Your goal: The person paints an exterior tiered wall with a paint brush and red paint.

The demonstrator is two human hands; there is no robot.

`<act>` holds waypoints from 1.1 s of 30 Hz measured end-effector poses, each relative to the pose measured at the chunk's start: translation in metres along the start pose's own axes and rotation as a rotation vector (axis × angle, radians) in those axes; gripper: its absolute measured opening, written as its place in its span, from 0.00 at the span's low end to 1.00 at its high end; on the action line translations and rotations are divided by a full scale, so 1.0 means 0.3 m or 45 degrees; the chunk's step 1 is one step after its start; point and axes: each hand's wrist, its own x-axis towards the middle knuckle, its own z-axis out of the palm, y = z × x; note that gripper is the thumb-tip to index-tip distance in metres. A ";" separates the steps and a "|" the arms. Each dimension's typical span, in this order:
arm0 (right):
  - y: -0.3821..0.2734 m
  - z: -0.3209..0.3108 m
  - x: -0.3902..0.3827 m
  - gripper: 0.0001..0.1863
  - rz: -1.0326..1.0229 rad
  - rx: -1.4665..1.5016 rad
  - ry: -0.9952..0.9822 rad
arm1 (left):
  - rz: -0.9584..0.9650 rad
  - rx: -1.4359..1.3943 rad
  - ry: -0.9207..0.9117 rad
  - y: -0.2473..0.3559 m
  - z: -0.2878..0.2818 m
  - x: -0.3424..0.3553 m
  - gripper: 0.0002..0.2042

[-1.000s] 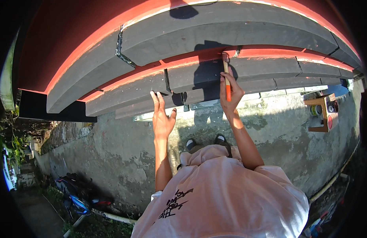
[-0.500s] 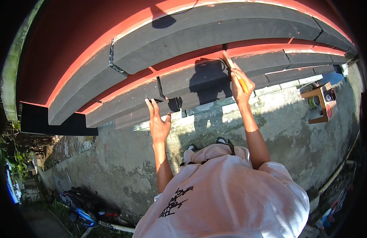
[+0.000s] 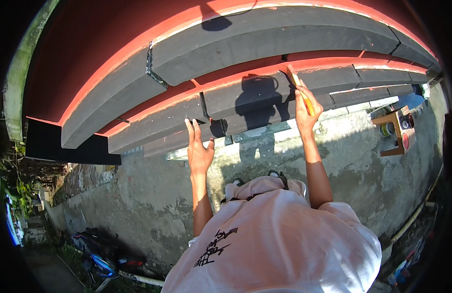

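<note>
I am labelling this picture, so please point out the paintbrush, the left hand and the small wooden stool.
paintbrush (image 3: 301, 90): head view, on its orange handle above the right hand.
left hand (image 3: 199, 151): head view, on the back of the hand, by the grey ledge.
wooden stool (image 3: 393, 128): head view, on its top surface.

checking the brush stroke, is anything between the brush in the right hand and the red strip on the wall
Nothing visible. The right hand holds the brush with its tip already on the red strip between the grey bands; the left hand rests lower, off to the side.
</note>
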 end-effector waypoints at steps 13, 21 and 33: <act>0.001 -0.025 -0.036 0.11 0.183 0.099 -0.034 | 0.094 0.009 -0.018 -0.038 -0.015 0.006 0.42; 0.048 -0.014 0.023 0.10 0.202 0.134 0.007 | 0.080 0.003 -0.023 -0.043 -0.011 0.005 0.42; -0.087 0.053 -0.046 0.11 -0.155 -0.174 0.025 | 0.069 -0.076 -0.064 -0.044 -0.034 0.002 0.44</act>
